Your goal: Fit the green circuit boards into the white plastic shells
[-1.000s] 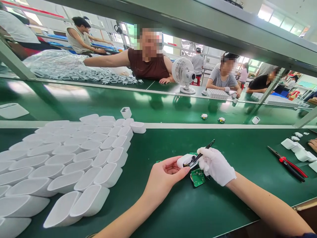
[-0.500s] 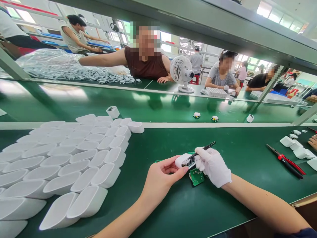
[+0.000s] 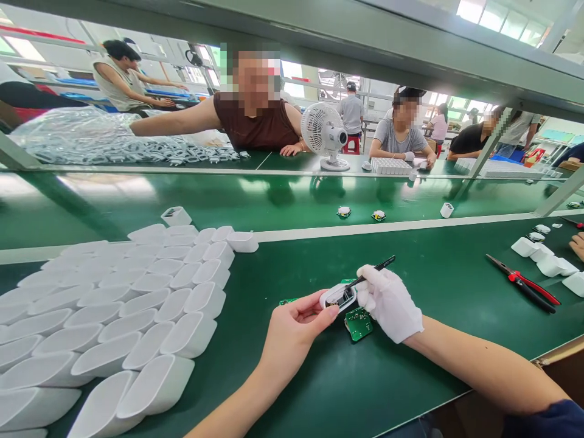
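Note:
Between its thumb and fingers, my left hand (image 3: 292,331) holds a white plastic housing (image 3: 325,298) with its open side turned up. Dark parts show inside the housing. My right hand (image 3: 392,302), in a white glove, is closed on black tweezers (image 3: 381,264), whose tips reach into the housing's opening. A green circuit board (image 3: 359,324) lies on the table just below the gloved fingers. Another board (image 3: 287,302) shows partly behind my left hand, and a third (image 3: 349,283) behind the housing.
Many white housings (image 3: 137,304) stand in rows at left. Red-and-black pliers (image 3: 522,283) lie at right, near more white pieces (image 3: 550,261). Beyond the pale strip are small boards (image 3: 378,215), a fan (image 3: 325,135) and several people. A metal beam (image 3: 319,42) crosses above.
The housing has tilted so its opening faces up more, with the tweezer tips still at it. The whole view has shifted slightly, moving the background to the left.

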A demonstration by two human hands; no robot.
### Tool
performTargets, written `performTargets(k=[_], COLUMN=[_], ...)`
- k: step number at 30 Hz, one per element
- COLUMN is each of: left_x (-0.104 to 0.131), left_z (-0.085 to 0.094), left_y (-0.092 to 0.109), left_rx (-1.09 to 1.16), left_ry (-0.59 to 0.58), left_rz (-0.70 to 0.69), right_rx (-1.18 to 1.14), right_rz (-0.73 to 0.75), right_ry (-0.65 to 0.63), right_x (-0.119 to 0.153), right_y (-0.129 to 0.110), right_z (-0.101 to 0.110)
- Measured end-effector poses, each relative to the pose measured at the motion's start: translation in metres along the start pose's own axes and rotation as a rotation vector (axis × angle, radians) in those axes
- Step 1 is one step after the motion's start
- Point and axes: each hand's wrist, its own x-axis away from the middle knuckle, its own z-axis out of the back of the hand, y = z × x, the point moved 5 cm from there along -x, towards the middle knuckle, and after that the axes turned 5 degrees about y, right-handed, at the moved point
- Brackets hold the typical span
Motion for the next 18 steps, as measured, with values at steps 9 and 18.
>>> performTargets(k=[9, 18], left_x=[0.0, 0.003], left_z=[0.004, 0.001], left_y=[0.0, 0.002], left_rx=[0.027, -0.004], left_ry=[0.023, 0.03], left_rz=[0.026, -0.006], right_rx=[0.042, 0.186], right_rz=[-0.002, 0.08], right_ry=[0.067, 0.063], right_x=[-0.001, 0.0], right_y=[-0.011, -0.001], right_z=[0.009, 0.005])
